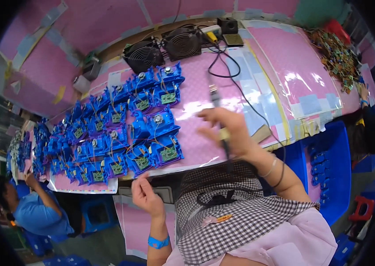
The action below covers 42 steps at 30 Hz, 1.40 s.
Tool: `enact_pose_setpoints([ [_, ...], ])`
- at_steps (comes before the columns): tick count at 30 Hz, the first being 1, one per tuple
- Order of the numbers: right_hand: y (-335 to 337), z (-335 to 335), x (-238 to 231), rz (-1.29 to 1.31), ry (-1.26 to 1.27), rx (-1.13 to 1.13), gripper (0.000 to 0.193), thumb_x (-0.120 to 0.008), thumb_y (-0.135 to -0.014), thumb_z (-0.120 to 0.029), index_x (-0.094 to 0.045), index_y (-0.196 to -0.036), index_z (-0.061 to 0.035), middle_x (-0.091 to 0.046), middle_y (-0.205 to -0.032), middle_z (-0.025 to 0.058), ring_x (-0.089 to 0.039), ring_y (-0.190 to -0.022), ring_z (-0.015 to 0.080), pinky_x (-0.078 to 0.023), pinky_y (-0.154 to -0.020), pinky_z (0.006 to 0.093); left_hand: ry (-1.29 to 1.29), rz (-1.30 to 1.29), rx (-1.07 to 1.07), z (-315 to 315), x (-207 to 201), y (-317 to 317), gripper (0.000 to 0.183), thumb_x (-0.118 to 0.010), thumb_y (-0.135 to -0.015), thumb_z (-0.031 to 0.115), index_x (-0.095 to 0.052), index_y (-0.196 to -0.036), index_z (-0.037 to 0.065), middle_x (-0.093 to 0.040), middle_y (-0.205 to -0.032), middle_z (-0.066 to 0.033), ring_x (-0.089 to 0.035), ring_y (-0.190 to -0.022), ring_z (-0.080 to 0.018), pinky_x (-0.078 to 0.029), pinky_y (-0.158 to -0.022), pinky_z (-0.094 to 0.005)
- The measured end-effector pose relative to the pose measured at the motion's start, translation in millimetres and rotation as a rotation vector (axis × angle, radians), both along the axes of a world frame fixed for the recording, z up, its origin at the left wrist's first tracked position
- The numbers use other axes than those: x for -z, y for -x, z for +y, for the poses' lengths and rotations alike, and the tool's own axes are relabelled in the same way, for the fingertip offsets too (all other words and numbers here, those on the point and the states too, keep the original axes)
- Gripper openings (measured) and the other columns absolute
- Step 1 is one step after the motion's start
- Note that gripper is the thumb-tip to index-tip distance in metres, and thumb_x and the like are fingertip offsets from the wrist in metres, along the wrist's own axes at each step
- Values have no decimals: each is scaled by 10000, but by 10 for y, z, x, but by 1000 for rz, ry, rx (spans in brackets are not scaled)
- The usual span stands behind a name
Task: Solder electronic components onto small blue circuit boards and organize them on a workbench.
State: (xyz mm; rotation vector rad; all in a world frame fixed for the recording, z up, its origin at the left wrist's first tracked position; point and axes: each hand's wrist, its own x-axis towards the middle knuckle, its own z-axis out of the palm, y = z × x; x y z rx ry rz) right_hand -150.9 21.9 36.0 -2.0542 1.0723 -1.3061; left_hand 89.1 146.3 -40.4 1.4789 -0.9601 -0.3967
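Note:
My right hand, blurred by motion, is over the pink-covered bench. It is closed around a soldering iron, a slim dark tool with a metal end pointing to the back of the bench. My left hand is in front of the bench's near edge with its fingers curled in; anything inside them is hidden. Just beyond it stand rows of blue plastic housings. They carry green circuit boards, round silver parts and thin wires.
Two black fans stand at the back, beside a black stand. A black cable loops across the bench. Loose circuit boards are piled far right. Blue bins stand at right. A person in blue sits at left; another works at far right.

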Motion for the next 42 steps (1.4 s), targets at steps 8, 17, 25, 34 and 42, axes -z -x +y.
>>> enact_pose_setpoints([
  [8, 929, -789, -165, -452, -85, 356, 458, -378, -1000, -452, -440, -1171, -31, -495, -686, 12, -412, -560, 64, -328, -522, 213, -194, 525, 686, -185, -218, 974, 134, -529, -886, 136, -540, -853, 7, -418, -617, 20, -333, -529, -47, -248, -487, -219],
  [17, 1405, -2457, 92, -481, -119, 539, 329, -651, -849, -276, -654, -1006, 13, -617, -737, 51, -581, -623, 108, -466, -572, 227, -180, 410, 796, -445, -382, 1200, 108, -512, -918, 65, -605, -932, 12, -497, -722, 23, -401, -626, -40, -319, -560, -208],
  [25, 1591, -3074, 658, -1098, -406, 314, 245, -703, -838, -226, -613, -960, -34, -633, -838, 97, -634, -745, 205, -534, -650, 319, -105, -257, 606, -621, -667, 864, 102, -627, -802, -36, -682, -882, -4, -571, -808, -43, -514, -737, -118, -395, -629, -246],
  [34, 434, -287, -116, 30, -861, -515, 402, -630, -872, -132, -564, -1259, -44, -574, -729, -1, -530, -631, 62, -445, -572, 216, 111, 281, 471, -795, -819, 685, 118, -629, -869, -8, -677, -976, -19, -618, -844, -39, -656, -725, -119, -507, -646, -213],
  [42, 170, 48, 106, -132, -865, -174, 428, -481, -976, -366, -609, -730, -40, -580, -627, 10, -531, -510, 68, -404, -464, 206, 340, 68, 284, -332, -451, 561, 39, -637, -862, -11, -600, -871, -13, -613, -794, -51, -596, -624, -88, -494, -620, -212],
])
